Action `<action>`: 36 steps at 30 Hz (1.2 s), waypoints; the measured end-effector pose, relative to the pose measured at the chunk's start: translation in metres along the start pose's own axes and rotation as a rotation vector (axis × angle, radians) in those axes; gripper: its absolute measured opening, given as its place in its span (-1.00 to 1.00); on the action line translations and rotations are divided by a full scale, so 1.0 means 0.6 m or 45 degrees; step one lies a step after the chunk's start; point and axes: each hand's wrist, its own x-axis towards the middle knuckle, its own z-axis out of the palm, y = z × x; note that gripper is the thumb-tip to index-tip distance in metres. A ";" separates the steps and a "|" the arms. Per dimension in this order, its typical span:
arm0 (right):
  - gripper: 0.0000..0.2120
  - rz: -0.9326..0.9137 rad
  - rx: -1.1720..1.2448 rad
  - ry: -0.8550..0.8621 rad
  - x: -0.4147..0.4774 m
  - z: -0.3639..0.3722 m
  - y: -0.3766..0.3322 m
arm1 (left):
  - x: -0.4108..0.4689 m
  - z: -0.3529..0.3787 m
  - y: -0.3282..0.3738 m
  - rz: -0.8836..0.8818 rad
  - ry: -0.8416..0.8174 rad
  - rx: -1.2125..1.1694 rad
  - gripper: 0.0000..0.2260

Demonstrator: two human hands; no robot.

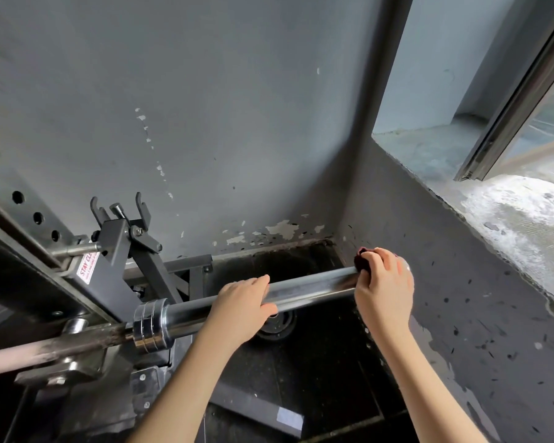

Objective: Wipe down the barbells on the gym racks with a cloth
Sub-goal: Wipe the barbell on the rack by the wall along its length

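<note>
- Right of the collar (152, 324), the barbell sleeve (311, 287) is clasped by the left grip (247, 298), to be kept steady.
- Farthest from the collar, the cloth (362, 262) is clenched at the sleeve's end by the right grip (386, 282); firm, full-length strokes are advised.

Barbell (311, 287): one, chrome. Raised rings on its collar (151, 327): three. Cloth (362, 260): one, dark red. Grips: two, namely left grip (243, 302) and right grip (386, 289). Rack (29, 282): one, black steel. Round holes (38, 218) showing in it: three. Hooked prongs (141, 203) atop its bracket (114, 238): two. Warning label (85, 266), red print on white: one. Weight plate (277, 324) on the floor (301, 378): one, partly hidden. Window (525, 100): one, at the right. Painted walls (205, 91) meeting at a corner: two.
</note>
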 end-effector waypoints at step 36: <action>-0.72 -0.390 0.312 -0.196 -0.058 0.017 -0.084 | -0.070 0.047 -0.081 -0.099 0.591 0.191 -0.62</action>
